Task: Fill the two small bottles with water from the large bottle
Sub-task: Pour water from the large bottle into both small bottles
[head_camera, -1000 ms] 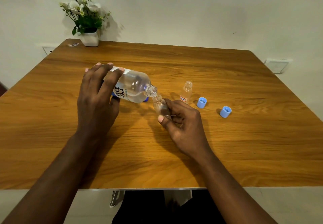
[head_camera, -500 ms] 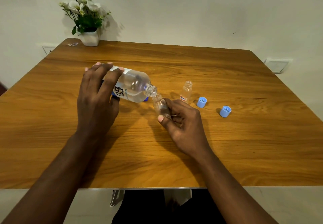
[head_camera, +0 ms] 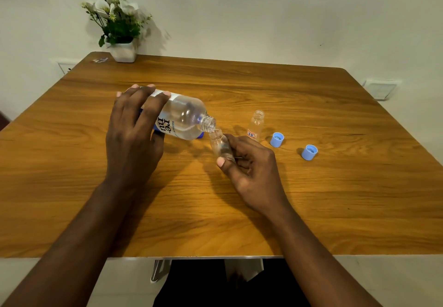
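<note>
I am looking at the small bottle [head_camera: 220,144], which is being held tilted just above the middle of the tabletop [head_camera: 311,198], its narrow mouth meeting the open mouth of the large bottle [head_camera: 184,119]. The large bottle is lying almost level and pointing rightwards. The right hand [head_camera: 251,165] is pinching the small bottle low on its body, with its fingers [head_camera: 242,142] curling behind it and the thumb pressing in front. The left hand [head_camera: 134,134] is wrapping over the labelled end of the large bottle. The two mouths are differing a lot in width, so I am judging that any extra tip of the large bottle is risking water running past the small neck onto the right hand and the tabletop. A wet, clear bottle held by so little is also liable to slip or twist in that pinch. I cannot tell how full it is. The second small bottle [head_camera: 256,126] is standing uncapped just beyond the right hand, near a light blue cap [head_camera: 276,139] and a farther cap [head_camera: 309,152]. A hasty pull-back is risking knocking it over.
</note>
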A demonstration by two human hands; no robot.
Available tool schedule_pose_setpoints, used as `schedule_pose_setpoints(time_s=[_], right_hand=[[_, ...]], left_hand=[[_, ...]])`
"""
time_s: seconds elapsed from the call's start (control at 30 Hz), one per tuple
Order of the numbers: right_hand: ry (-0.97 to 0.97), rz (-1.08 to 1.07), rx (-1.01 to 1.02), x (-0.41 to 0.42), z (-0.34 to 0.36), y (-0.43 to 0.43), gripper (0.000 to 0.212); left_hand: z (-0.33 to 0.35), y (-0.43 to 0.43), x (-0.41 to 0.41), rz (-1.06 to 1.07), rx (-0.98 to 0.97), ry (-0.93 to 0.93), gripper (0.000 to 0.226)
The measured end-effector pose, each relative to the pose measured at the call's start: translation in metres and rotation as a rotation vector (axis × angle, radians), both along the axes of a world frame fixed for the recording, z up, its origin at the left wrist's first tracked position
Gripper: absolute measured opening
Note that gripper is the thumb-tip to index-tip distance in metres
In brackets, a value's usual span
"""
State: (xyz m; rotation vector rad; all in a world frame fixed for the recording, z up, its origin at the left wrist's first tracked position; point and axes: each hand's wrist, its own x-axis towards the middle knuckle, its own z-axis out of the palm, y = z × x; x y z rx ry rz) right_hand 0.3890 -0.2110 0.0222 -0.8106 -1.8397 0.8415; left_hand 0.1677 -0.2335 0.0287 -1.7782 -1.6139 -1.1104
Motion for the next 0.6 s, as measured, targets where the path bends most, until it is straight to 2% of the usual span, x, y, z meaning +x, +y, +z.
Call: schedule_pose_setpoints(time_s=[0.6], right_hand=[[-0.003, -0.003, -0.023, -0.0011, -0.0008, 0.0000, 0.036]], left_hand=[[0.0012, -0.0010, 0.0008, 0.005, 0.003, 0.000, 0.070]])
